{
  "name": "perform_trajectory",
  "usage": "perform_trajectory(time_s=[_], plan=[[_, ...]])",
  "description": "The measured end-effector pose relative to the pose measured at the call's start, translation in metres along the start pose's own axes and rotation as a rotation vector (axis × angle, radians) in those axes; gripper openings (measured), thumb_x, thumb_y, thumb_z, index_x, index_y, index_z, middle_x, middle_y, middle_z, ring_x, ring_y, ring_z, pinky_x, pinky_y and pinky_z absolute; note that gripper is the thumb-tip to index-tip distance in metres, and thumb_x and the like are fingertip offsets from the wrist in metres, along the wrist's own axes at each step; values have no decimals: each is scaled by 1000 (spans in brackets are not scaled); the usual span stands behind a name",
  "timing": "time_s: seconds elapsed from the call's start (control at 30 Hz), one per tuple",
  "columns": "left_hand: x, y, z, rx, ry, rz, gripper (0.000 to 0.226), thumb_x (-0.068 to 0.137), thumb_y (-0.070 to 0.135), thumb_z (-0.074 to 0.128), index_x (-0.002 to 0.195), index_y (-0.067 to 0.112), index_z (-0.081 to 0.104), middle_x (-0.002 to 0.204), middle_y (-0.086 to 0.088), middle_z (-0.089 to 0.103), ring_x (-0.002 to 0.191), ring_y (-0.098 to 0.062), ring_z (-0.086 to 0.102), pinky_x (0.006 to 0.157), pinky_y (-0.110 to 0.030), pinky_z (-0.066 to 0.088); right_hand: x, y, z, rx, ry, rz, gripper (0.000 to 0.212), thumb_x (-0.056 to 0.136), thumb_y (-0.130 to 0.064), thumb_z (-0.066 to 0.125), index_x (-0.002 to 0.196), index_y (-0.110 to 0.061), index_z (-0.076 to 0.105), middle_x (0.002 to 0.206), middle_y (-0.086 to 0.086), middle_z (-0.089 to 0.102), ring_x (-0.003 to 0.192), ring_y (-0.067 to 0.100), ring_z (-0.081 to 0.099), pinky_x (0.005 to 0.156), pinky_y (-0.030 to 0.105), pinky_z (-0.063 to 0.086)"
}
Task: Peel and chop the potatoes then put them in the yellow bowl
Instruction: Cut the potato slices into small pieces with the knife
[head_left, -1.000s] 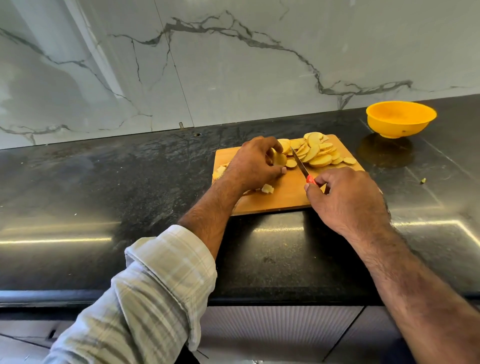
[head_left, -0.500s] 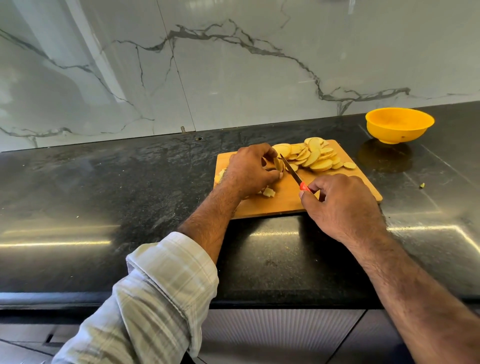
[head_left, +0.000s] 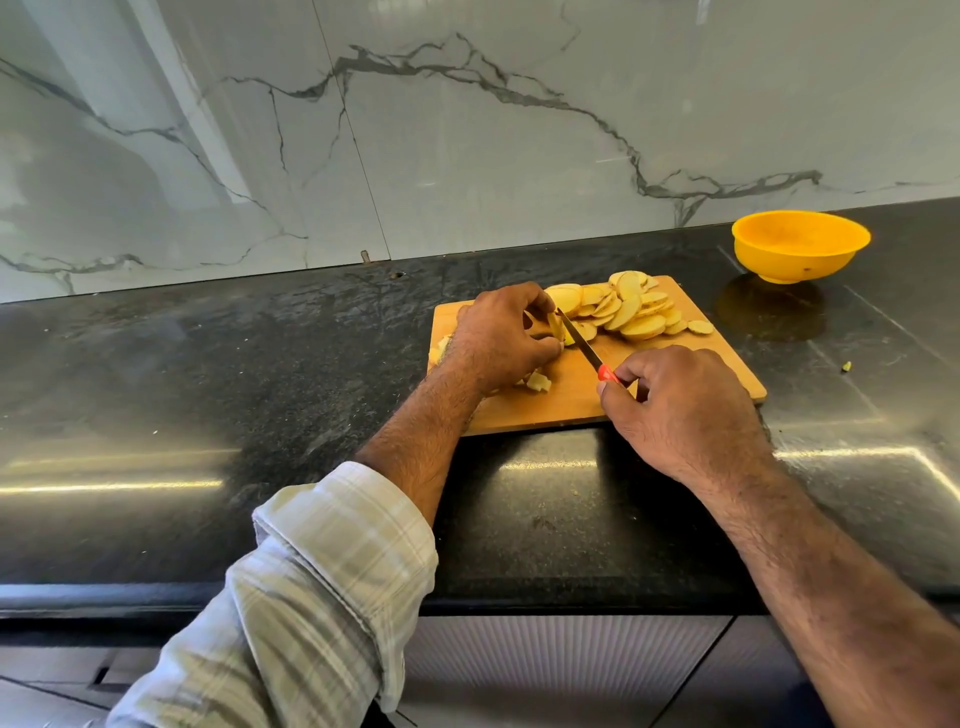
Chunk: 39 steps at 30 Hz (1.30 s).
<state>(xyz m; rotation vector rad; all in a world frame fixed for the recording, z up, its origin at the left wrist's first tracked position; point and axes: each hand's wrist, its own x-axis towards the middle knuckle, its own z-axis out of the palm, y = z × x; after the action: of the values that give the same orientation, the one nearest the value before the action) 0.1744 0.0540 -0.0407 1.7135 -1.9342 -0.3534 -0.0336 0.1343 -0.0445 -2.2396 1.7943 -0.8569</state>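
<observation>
Your left hand (head_left: 498, 338) is curled round the small pale-yellow stub of peeled potato (head_left: 556, 328), pinning it to the rectangular wooden cutting board (head_left: 566, 400), while your right hand (head_left: 675, 405) grips the red handle of the thin-bladed paring knife (head_left: 584, 345), whose blade lies against the stub just beside your left fingertips.

That stub looks firm but wet, so expect it to be slippery and prone to roll; hold it by its sides with fingertips tucked back from the edge, since little potato is left between knife and fingers. Behind the blade, the heap of round potato slices (head_left: 626, 309) lies on the board's far half; they are light, stiff and likely to stick together, so scoop them in handfuls from underneath. A few small offcuts (head_left: 537, 382) sit near your left wrist.

Well apart, to the right on the black stone counter (head_left: 260, 364), stands the yellow plastic bowl (head_left: 800, 247), showing no potato inside.
</observation>
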Motion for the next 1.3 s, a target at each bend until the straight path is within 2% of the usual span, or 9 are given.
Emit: perform_trajectory(time_s=[0.23,0.53,0.77,0.83,0.9,1.0,1.1,1.2,1.3], plan=[[0,-7,-6,17,-7,-12,39,82,38,87,108,43,58,114,19,65,108,-7,63,103,-51,53,1,2,-1,-30,-44,22,31,94,-53,67,110,-28,77,79,-9,66,67,7,58,50,21,44],[1,-8,-6,38,-4,-3,37,83,41,88,105,45,59,106,22,62,104,-6,62,102,-51,53,4,3,-2,-19,-115,57,32,93,-52,69,116,-31,76,84,-10,66,71,7,59,53,22,48],[1,-8,-7,60,-32,-6,44,83,46,86,122,33,69,106,19,61,99,-7,60,100,-51,54,5,0,1,8,-153,46,42,94,-49,70,135,-39,65,114,-6,71,93,12,63,70,29,57],[1,-9,-7,61,-34,-9,44,83,48,86,121,35,69,106,19,61,100,-6,60,100,-51,53,6,-1,1,-3,-155,56,41,94,-51,69,134,-41,65,107,-8,68,92,11,62,66,29,56],[2,-10,-6,53,-40,-11,40,83,49,85,117,37,69,105,20,61,100,-7,60,101,-52,53,7,0,2,-13,-123,71,40,94,-51,68,133,-41,66,85,-14,58,78,8,57,55,24,45],[2,-10,-6,50,-54,-18,34,83,47,86,107,42,63,103,20,61,99,-7,61,101,-52,53,7,2,3,-51,-67,79,39,95,-50,66,132,-39,68,70,-17,44,71,8,52,54,23,40],[2,-9,-7,45,-64,-23,34,84,45,86,102,42,58,102,19,62,97,-7,61,101,-53,53,5,3,2,-58,-18,36,38,95,-51,66,131,-39,68,83,-14,61,74,8,56,54,23,43],[1,-8,-7,54,-61,-18,35,84,48,85,102,41,55,102,18,63,95,-8,62,101,-54,53,4,4,3,-65,25,4,38,94,-52,66,130,-37,70,107,-8,74,84,12,64,63,28,57],[1,-8,-7,55,-27,-9,36,87,45,83,108,40,53,101,18,62,96,-9,62,100,-52,53,3,7,5,-72,43,15,38,95,-53,65,128,-37,71,102,-7,75,82,13,64,64,29,58]])
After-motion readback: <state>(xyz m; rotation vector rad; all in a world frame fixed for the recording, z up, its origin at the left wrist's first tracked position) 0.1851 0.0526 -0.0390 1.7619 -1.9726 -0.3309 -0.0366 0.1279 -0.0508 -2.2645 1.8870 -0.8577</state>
